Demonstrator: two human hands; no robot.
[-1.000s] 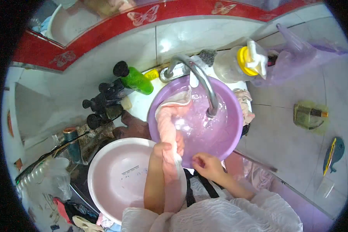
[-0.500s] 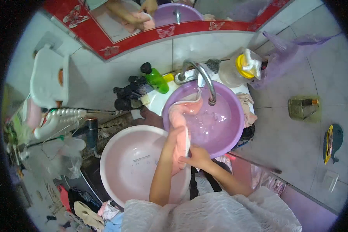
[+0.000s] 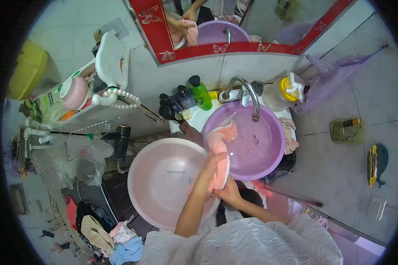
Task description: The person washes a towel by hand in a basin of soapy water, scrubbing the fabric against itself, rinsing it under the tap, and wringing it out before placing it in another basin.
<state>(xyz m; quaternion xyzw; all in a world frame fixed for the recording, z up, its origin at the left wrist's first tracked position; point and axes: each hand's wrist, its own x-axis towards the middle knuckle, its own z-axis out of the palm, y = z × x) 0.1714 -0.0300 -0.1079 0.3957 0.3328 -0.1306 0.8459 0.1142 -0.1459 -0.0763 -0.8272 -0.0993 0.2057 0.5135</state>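
Observation:
A wet pink towel with a white edge hangs over the near left side of a purple basin. Its far end lies in the water of that basin, while its near part is bunched between my hands. My left hand is closed round the towel just above the rim. Lower down, my right hand grips the near end; some of its fingers are hidden behind the cloth. To the left of the towel stands a wide pale pink basin, partly under my left forearm.
A curved metal faucet reaches over the purple basin. Behind it stand a green bottle, dark bottles and a yellow-lidded jar. A red-framed mirror hangs above. Clothes lie at lower left; a hair dryer hangs left.
The view has shifted, so the basins and shelf sit farther right. My right hand has closed in on the towel's near end; my left hand keeps its hold.

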